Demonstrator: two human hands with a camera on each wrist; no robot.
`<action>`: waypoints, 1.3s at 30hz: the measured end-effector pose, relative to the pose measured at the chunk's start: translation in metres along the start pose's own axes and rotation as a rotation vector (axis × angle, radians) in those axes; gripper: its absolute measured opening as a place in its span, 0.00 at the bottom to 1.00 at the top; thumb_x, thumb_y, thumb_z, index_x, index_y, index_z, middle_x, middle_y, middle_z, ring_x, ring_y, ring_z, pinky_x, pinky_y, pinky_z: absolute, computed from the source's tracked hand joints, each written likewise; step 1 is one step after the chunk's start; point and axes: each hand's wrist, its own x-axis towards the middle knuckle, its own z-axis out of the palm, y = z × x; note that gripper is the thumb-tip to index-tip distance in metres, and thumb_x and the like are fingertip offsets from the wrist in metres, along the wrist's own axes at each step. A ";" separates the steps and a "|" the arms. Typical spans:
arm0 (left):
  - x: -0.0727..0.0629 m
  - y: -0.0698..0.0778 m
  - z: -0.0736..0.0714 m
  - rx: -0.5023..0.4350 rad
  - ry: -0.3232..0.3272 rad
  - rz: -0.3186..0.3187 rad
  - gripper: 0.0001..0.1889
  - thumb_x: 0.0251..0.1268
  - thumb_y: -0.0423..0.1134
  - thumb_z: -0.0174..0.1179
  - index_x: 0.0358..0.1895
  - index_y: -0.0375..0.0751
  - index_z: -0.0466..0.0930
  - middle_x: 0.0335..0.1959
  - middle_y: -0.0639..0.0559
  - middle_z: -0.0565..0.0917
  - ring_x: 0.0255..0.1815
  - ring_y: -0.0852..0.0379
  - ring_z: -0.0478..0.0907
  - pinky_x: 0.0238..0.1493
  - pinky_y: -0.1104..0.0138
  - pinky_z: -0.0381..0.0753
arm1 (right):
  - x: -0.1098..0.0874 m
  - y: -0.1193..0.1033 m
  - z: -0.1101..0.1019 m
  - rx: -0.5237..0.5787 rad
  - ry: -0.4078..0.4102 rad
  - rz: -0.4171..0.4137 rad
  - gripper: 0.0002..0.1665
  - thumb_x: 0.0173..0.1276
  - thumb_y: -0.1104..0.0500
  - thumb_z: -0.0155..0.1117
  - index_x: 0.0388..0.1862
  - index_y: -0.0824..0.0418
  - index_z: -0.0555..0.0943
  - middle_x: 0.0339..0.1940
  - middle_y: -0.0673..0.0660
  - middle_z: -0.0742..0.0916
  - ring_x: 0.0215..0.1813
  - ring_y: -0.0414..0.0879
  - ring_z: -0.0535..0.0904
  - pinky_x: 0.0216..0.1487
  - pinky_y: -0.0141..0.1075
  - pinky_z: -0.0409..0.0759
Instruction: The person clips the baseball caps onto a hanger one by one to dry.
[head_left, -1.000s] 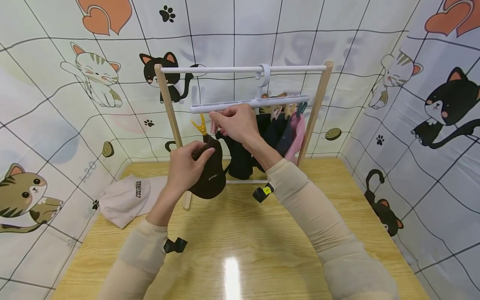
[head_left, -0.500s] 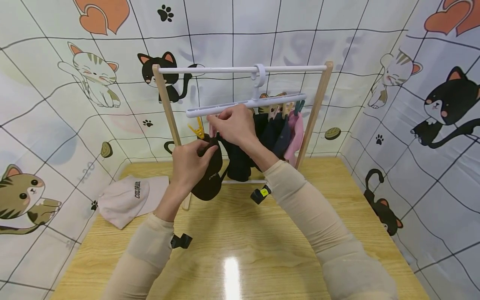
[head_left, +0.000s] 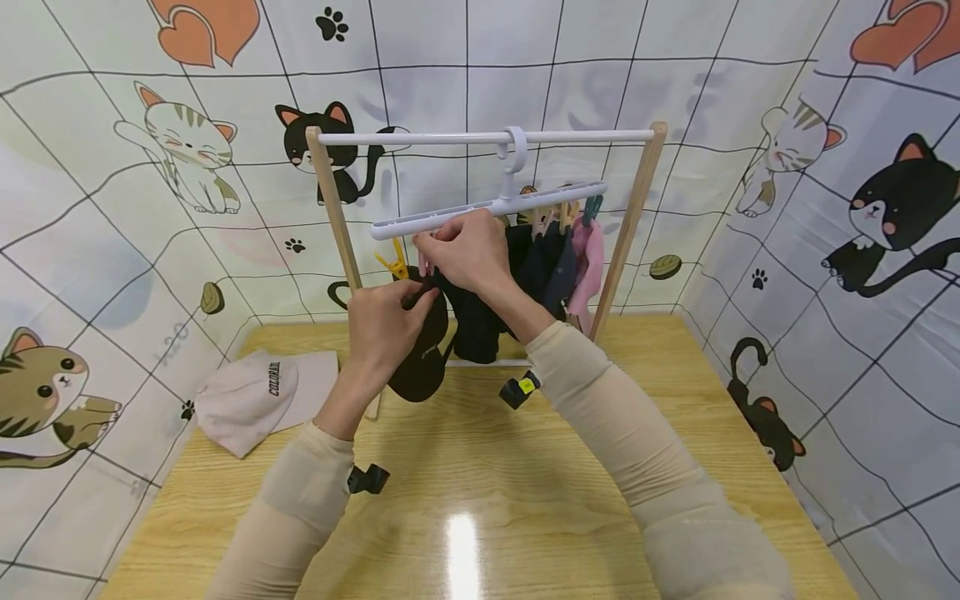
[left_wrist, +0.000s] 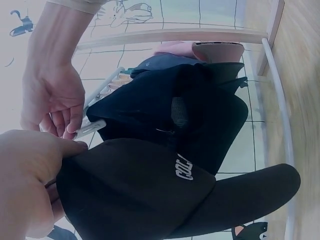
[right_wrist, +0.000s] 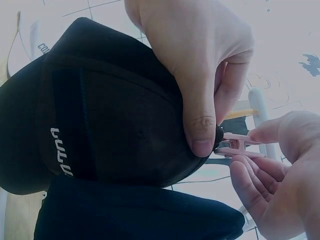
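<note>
A dark brown baseball cap [head_left: 417,373] hangs at the left end of the white clip hanger [head_left: 427,222]. My left hand [head_left: 384,327] pinches the cap's upper edge, thumb on the outside in the right wrist view. My right hand [head_left: 471,252] squeezes a pink clothespin [right_wrist: 239,146] between thumb and fingers, just under the hanger bar. The pin's tip meets the cap's edge in the right wrist view; whether it bites the cloth cannot be made out. A yellow clothespin [head_left: 395,262] sits left of it, at the cap's other upper corner.
More dark caps [left_wrist: 170,115] and a pink cap [head_left: 587,262] hang from clothespins on the hanger's right half. The hanger hooks over a white rod [head_left: 420,139] between wooden posts [head_left: 632,225]. A pale pink cap [head_left: 247,400] lies on the wooden table [head_left: 450,467] at left.
The hanger has shifted left and tilted, its left end lower. My left hand has moved right with the cap's edge, closer to the pink clothespin; my right hand has barely moved.
</note>
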 end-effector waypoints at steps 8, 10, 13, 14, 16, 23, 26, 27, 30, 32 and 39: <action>0.000 0.002 -0.001 0.032 0.019 0.004 0.11 0.70 0.38 0.80 0.39 0.30 0.97 0.32 0.39 0.96 0.29 0.37 0.93 0.29 0.50 0.86 | -0.002 -0.002 0.001 -0.018 0.015 -0.011 0.26 0.77 0.42 0.76 0.24 0.56 0.94 0.23 0.53 0.92 0.41 0.47 0.86 0.42 0.38 0.73; 0.001 0.003 -0.001 0.035 0.020 0.006 0.11 0.70 0.38 0.80 0.40 0.31 0.97 0.32 0.39 0.96 0.28 0.37 0.92 0.29 0.50 0.86 | -0.003 -0.002 0.001 -0.022 0.017 -0.015 0.26 0.78 0.42 0.76 0.24 0.57 0.94 0.23 0.54 0.93 0.41 0.47 0.87 0.42 0.38 0.73; 0.001 0.004 -0.001 0.040 0.025 0.006 0.10 0.69 0.38 0.80 0.40 0.31 0.97 0.32 0.39 0.96 0.28 0.37 0.92 0.29 0.50 0.85 | -0.003 -0.002 0.002 -0.030 0.023 -0.024 0.26 0.78 0.43 0.75 0.25 0.58 0.94 0.24 0.54 0.93 0.41 0.48 0.88 0.43 0.39 0.73; 0.001 0.004 0.000 0.044 0.028 0.005 0.10 0.69 0.38 0.80 0.39 0.31 0.97 0.32 0.40 0.96 0.28 0.38 0.92 0.28 0.50 0.85 | -0.004 -0.002 0.002 -0.034 0.025 -0.031 0.26 0.79 0.43 0.75 0.24 0.58 0.94 0.24 0.54 0.93 0.41 0.48 0.88 0.43 0.39 0.73; 0.002 0.004 0.000 0.048 0.032 0.001 0.10 0.69 0.38 0.80 0.39 0.31 0.97 0.32 0.40 0.96 0.27 0.37 0.92 0.28 0.49 0.85 | -0.004 -0.003 0.002 -0.045 0.029 -0.045 0.26 0.79 0.44 0.75 0.24 0.58 0.94 0.23 0.54 0.93 0.40 0.48 0.89 0.44 0.39 0.73; 0.004 0.003 0.002 0.070 0.038 -0.002 0.10 0.69 0.38 0.80 0.37 0.31 0.97 0.29 0.39 0.95 0.25 0.37 0.90 0.25 0.49 0.82 | -0.005 -0.005 0.004 -0.094 0.043 -0.094 0.26 0.81 0.45 0.73 0.23 0.58 0.93 0.22 0.54 0.92 0.35 0.46 0.87 0.41 0.37 0.72; 0.005 0.004 0.002 0.070 0.046 -0.001 0.10 0.69 0.38 0.79 0.35 0.31 0.97 0.25 0.39 0.94 0.22 0.38 0.88 0.24 0.50 0.80 | -0.005 -0.005 0.004 -0.102 0.052 -0.108 0.27 0.80 0.46 0.73 0.20 0.57 0.92 0.20 0.53 0.91 0.33 0.46 0.87 0.40 0.37 0.72; 0.006 0.004 0.001 0.070 0.050 0.000 0.10 0.69 0.38 0.79 0.34 0.32 0.96 0.24 0.40 0.93 0.21 0.39 0.87 0.23 0.51 0.79 | -0.005 -0.005 0.004 -0.102 0.055 -0.111 0.27 0.80 0.46 0.73 0.20 0.57 0.91 0.19 0.53 0.91 0.33 0.46 0.87 0.40 0.37 0.73; 0.006 0.006 0.000 0.073 0.059 0.002 0.11 0.69 0.38 0.79 0.31 0.32 0.96 0.21 0.40 0.91 0.19 0.40 0.85 0.23 0.51 0.77 | -0.005 -0.005 0.005 -0.100 0.059 -0.112 0.28 0.80 0.47 0.73 0.18 0.56 0.90 0.18 0.53 0.90 0.32 0.46 0.86 0.41 0.38 0.74; 0.006 0.005 0.000 0.075 0.064 0.004 0.11 0.69 0.37 0.79 0.30 0.32 0.95 0.21 0.40 0.91 0.18 0.40 0.85 0.22 0.52 0.77 | -0.005 -0.006 0.005 -0.101 0.058 -0.111 0.28 0.80 0.46 0.73 0.18 0.56 0.90 0.19 0.52 0.90 0.32 0.45 0.86 0.42 0.39 0.74; 0.008 0.008 0.000 0.063 0.075 0.006 0.13 0.70 0.37 0.78 0.28 0.31 0.94 0.21 0.39 0.91 0.19 0.38 0.85 0.22 0.52 0.76 | -0.006 -0.006 0.005 -0.124 0.053 -0.117 0.27 0.80 0.47 0.73 0.19 0.55 0.90 0.19 0.51 0.91 0.29 0.45 0.84 0.40 0.37 0.72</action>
